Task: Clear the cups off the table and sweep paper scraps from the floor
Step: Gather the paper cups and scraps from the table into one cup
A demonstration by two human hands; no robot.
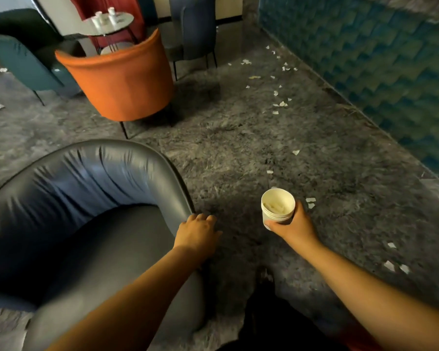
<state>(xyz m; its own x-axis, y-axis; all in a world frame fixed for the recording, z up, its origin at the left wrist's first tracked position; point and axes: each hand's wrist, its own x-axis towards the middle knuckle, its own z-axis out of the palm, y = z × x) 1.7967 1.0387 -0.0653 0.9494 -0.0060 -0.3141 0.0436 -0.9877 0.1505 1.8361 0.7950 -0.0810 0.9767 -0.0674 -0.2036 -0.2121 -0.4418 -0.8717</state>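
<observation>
My right hand grips a stack of white paper cups with crumpled paper inside the top one, held upright above the floor. My left hand hangs beside the edge of a dark blue-grey armchair, fingers loosely curled and holding nothing. Far away at the top left, a small round glass table carries several white cups. White paper scraps lie scattered over the grey marbled floor, mostly along the right wall, with more near my right hand.
The dark blue-grey armchair fills the lower left. An orange armchair, a teal chair and a dark blue chair surround the table. A teal textured wall runs along the right. Open floor lies between the chairs and the wall.
</observation>
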